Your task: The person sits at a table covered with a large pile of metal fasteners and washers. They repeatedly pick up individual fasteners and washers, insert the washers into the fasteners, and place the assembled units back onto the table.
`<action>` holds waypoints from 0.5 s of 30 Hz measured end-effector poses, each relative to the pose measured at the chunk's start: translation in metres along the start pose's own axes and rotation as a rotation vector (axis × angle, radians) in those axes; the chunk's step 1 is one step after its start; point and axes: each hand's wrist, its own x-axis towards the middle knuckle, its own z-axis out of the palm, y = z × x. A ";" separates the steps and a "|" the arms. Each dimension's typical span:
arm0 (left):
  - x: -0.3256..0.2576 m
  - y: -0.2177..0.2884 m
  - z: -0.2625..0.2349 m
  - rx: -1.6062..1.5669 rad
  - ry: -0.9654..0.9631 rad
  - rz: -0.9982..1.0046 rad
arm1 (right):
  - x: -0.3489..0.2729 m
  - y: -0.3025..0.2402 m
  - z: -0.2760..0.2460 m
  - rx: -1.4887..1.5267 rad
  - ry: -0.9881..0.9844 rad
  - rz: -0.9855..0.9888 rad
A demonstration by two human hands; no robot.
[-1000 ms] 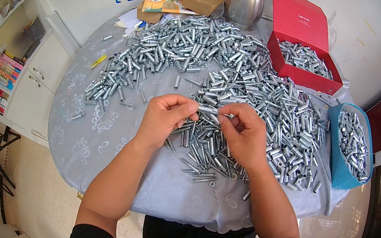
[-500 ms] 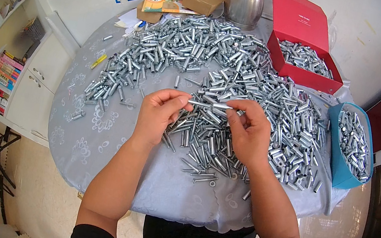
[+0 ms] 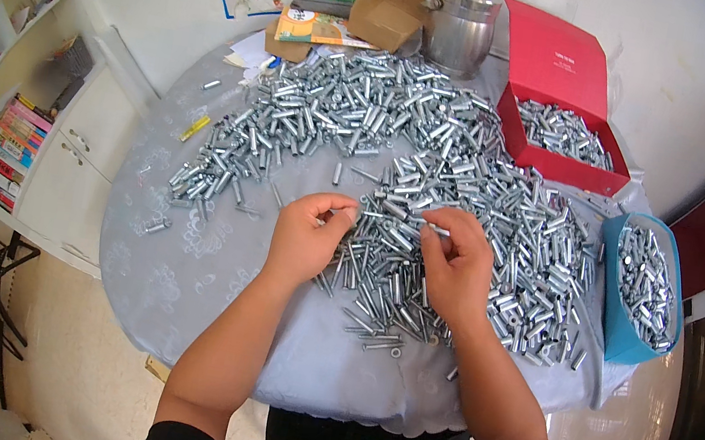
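Your left hand (image 3: 304, 242), at the centre of the frame, has thumb and forefinger pressed together; whether they hold anything, I cannot tell. Your right hand (image 3: 462, 276), just right of centre, pinches a small metal piece (image 3: 436, 228), a fingertip grip that probably suits so slim a part. Both hands hover over loose bolts and sleeves (image 3: 541, 261). A red box (image 3: 557, 166), upper right, and a turquoise bin (image 3: 626, 326), far right, likely keep their pieces off the pile. Half a second ago, a silver rod spanned your fingertips; now none clearly does.
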 end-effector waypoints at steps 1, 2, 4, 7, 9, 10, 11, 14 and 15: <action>0.002 -0.001 -0.004 0.050 0.016 -0.003 | 0.003 -0.003 0.000 -0.014 -0.026 0.019; 0.007 -0.001 -0.005 0.095 0.025 -0.005 | 0.007 -0.005 -0.002 -0.034 -0.048 0.042; 0.016 0.007 -0.012 0.222 -0.006 -0.079 | 0.018 -0.011 0.000 -0.033 -0.092 0.105; 0.035 0.013 -0.016 0.362 -0.022 -0.001 | 0.042 -0.009 0.008 -0.097 -0.132 0.038; 0.052 0.013 -0.015 0.373 -0.008 -0.002 | 0.061 -0.015 0.015 -0.142 -0.157 0.088; 0.062 0.012 -0.013 0.378 -0.001 -0.002 | 0.070 -0.011 0.021 -0.150 -0.157 0.091; 0.071 0.008 -0.011 0.385 0.023 0.012 | 0.079 -0.007 0.027 -0.157 -0.159 0.093; 0.100 -0.003 -0.006 0.504 0.097 0.143 | 0.107 0.015 0.045 -0.237 -0.161 -0.039; 0.109 -0.006 -0.005 0.547 0.117 0.191 | 0.117 0.025 0.051 -0.287 -0.153 -0.095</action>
